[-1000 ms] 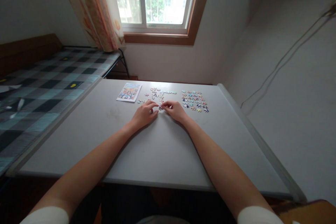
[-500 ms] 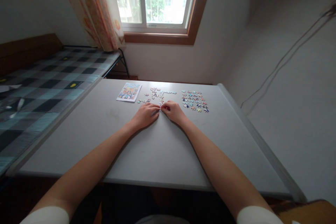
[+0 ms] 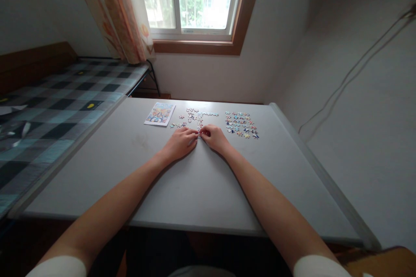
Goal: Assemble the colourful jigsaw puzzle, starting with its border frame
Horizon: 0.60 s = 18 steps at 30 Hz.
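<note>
At the middle of the white table, my left hand [image 3: 182, 142] and my right hand [image 3: 212, 136] meet fingertip to fingertip at the near end of a joined strip of jigsaw pieces [image 3: 199, 120]. My right hand pinches a jigsaw piece there, mostly hidden by the fingers. The left fingers are partly bent, their tips on the strip's left edge. From its far end, a row of joined pieces [image 3: 209, 114] runs right, forming a corner. Loose pieces [image 3: 191, 114] lie left of the strip, and a larger spread of pieces [image 3: 240, 124] lies to the right.
A printed picture sheet [image 3: 160, 114] lies on the table [image 3: 195, 190] at the back left. Beyond the table's left edge is a bed with a checked cover [image 3: 81, 91]. A wall [image 3: 364, 138] with a hanging cable stands on the right, and a window [image 3: 195, 4] is ahead.
Both hands stay at the strip's near end. The fingertips shift only very slightly; the pieces and the picture sheet look the same.
</note>
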Motion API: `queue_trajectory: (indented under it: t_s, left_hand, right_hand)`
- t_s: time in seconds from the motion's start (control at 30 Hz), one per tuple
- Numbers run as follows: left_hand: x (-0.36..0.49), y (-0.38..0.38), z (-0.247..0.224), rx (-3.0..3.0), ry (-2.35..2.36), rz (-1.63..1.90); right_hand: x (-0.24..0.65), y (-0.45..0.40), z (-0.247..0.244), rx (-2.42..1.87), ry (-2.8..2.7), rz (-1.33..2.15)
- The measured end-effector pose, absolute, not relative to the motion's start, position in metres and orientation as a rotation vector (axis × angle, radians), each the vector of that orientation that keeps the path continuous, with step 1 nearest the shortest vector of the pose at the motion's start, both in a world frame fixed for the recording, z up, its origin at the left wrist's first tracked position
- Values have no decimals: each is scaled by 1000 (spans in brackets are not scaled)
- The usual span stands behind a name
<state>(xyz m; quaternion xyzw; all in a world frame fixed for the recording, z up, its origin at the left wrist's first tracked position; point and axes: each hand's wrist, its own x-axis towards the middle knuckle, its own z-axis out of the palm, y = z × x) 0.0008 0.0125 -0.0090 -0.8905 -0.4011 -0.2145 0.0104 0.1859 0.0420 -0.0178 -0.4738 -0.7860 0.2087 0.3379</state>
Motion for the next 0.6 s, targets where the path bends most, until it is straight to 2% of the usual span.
queue_trajectory:
  t_s: [0.3, 0.5, 0.6]
  left_hand:
    - [1, 13, -11, -2796, -1303, -736]
    - [2, 13, -9, -2707, -1489, -879]
    - [3, 11, -6, -2698, -1707, -814]
  right_hand:
    - [186, 40, -14, -1230, -1999, 504]
    - [194, 38, -8, -1517, -1923, 337]
    - [194, 37, -6, -1595, -1982, 328]
